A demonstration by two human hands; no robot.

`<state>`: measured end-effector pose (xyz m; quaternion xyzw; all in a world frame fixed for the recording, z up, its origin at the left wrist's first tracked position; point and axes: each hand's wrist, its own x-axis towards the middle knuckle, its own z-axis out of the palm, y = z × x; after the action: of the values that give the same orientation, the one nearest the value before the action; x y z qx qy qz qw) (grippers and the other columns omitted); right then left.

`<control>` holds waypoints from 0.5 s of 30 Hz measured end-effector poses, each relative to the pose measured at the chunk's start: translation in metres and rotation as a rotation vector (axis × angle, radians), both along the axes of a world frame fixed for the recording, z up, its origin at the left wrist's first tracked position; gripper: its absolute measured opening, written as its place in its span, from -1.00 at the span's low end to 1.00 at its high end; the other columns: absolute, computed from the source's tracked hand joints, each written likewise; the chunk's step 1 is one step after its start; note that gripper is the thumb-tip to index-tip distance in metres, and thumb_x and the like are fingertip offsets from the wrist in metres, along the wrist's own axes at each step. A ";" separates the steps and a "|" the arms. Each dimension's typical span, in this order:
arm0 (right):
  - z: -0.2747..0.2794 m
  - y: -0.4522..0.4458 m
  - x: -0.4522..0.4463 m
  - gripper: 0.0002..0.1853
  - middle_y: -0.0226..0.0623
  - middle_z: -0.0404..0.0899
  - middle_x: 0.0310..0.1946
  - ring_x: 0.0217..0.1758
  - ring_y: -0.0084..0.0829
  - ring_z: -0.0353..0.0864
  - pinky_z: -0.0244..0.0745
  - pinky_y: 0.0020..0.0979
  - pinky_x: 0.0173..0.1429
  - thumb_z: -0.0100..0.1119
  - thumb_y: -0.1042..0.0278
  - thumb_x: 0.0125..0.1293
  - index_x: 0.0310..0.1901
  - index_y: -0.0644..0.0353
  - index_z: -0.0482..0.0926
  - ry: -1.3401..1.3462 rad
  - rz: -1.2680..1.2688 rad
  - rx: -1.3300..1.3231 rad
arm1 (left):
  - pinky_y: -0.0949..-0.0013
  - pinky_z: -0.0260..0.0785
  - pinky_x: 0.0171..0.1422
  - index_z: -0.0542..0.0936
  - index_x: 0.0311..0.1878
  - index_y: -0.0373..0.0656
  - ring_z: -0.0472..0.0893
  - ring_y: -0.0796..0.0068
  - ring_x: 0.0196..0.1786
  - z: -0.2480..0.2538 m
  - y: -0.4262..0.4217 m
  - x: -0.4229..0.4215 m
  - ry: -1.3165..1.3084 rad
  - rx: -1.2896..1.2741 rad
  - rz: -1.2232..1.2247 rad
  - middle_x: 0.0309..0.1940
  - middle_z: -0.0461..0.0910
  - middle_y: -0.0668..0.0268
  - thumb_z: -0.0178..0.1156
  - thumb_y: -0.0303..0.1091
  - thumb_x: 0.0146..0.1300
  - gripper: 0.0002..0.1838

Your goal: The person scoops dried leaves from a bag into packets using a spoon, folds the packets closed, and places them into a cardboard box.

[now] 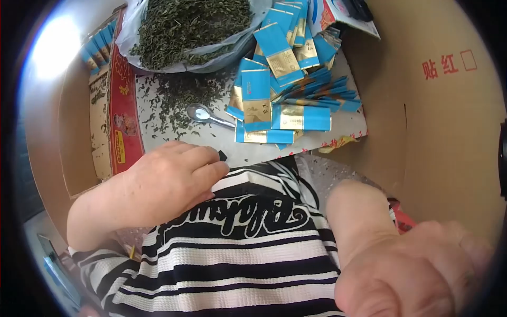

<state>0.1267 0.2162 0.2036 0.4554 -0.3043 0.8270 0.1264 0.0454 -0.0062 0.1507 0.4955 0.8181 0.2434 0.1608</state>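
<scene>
Dried leaves (193, 26) fill the open plastic bag (127, 45); packets (257, 100) lie beside.

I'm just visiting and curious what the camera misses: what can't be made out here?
All in the head view:
- Anything inside the right hand: its own curled shape hides it.
- Dark bit by the left hand: too small to identify.
- Spoon handle's end: packets hide it.
- Leaf bag's far side: cut off by the top edge.
</scene>
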 end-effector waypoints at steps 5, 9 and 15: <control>0.000 0.001 -0.005 -0.66 -0.28 0.49 0.15 0.28 -0.46 0.42 0.34 -0.45 0.36 0.03 0.63 0.35 0.15 0.31 0.50 0.111 -0.084 -0.093 | 0.15 0.43 0.04 0.52 0.06 -0.26 0.58 0.10 -0.08 -0.002 -0.006 -0.001 -0.041 -0.059 -0.031 -0.08 0.54 0.11 0.35 -0.37 0.03 -0.52; 0.002 -0.010 -0.014 -0.63 -0.27 0.47 0.23 0.35 -0.46 0.38 0.31 -0.45 0.42 0.01 0.65 0.35 0.18 0.32 0.50 0.173 -0.131 -0.226 | 0.19 0.42 0.03 0.52 0.05 -0.24 0.58 0.12 -0.10 -0.003 -0.007 -0.002 -0.040 -0.088 -0.044 -0.08 0.52 0.13 0.31 -0.35 0.09 -0.57; 0.001 -0.022 -0.012 -0.61 -0.26 0.42 0.30 0.41 -0.44 0.32 0.23 -0.44 0.51 -0.07 0.57 0.42 0.26 0.33 0.43 0.392 -0.386 -0.192 | 0.19 0.42 0.03 0.50 0.05 -0.23 0.58 0.17 -0.10 -0.010 -0.008 -0.002 -0.021 -0.093 -0.055 -0.11 0.52 0.15 0.28 -0.33 0.13 -0.59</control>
<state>0.1149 0.1944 0.2048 0.5262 -0.2756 0.7090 0.3801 0.0432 -0.0146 0.1403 0.5074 0.8129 0.2055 0.1988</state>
